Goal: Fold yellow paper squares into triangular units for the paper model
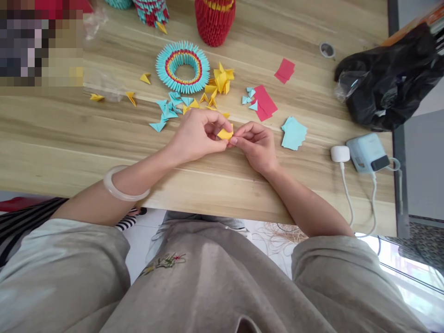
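Observation:
Near the table's front edge, my left hand (pixel 203 134) and my right hand (pixel 257 145) meet fingertip to fingertip. Both pinch a small folded piece of yellow paper (pixel 225 134); part of it is hidden behind my fingers. Just beyond them lie loose yellow folded paper pieces (pixel 223 78) and light blue folded paper pieces (pixel 168 110). Past these sits a round paper ring (pixel 163 69), light blue outside with red and yellow rows. To the right of my hands are red paper sheets (pixel 264 102) and a stack of light blue paper sheets (pixel 294 133).
A red paper vase shape (pixel 215 23) and a red-and-blue one (pixel 151 10) stand at the back. At right are a black plastic bag (pixel 391 78), a tape roll (pixel 327 50), and a pale blue charger block (pixel 367 151) with a white plug (pixel 340 153) and cables.

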Motion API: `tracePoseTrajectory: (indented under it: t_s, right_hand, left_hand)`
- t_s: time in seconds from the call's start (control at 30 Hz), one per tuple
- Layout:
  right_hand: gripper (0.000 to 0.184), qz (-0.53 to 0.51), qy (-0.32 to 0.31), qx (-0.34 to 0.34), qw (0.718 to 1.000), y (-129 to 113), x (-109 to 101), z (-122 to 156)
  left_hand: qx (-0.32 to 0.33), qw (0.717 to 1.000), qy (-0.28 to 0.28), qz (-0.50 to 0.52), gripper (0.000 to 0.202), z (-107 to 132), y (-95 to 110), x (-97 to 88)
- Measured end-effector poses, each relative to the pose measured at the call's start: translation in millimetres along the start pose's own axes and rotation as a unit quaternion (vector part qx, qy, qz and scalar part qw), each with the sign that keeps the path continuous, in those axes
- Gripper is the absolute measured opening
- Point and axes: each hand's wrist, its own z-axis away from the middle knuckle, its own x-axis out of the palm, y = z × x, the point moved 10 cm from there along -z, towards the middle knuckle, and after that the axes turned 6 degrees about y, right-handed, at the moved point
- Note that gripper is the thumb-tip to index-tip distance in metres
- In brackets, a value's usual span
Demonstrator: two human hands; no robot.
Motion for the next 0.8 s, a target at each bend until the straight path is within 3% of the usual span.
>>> tracePoseTrajectory:
  t_s: [0.37,0.5,0.67,0.8]
  right_hand:
    - [0.034,0.008,0.041,-0.006,0.999,-11,-4,0]
    - [0.035,0.01,0.05,-0.008,0.999,-12,-6,1]
    - [0.028,-0.061,0.032,0.023,0.997,1,-4,0]
    - [0.025,-0.059,0.01,0.04,0.997,6,-1,-1]
  left_hand:
    - [0.018,1.0,-0.017,0.012,0.015,-1,2,2.6]
    - [0.031,0.999,0.005,0.01,0.016,-2,2,0.6]
    - [0.029,0.997,0.055,0.05,0.019,-4,1,-9.1]
    - [0.034,0.997,0.053,0.04,0.019,-4,2,-10.0]
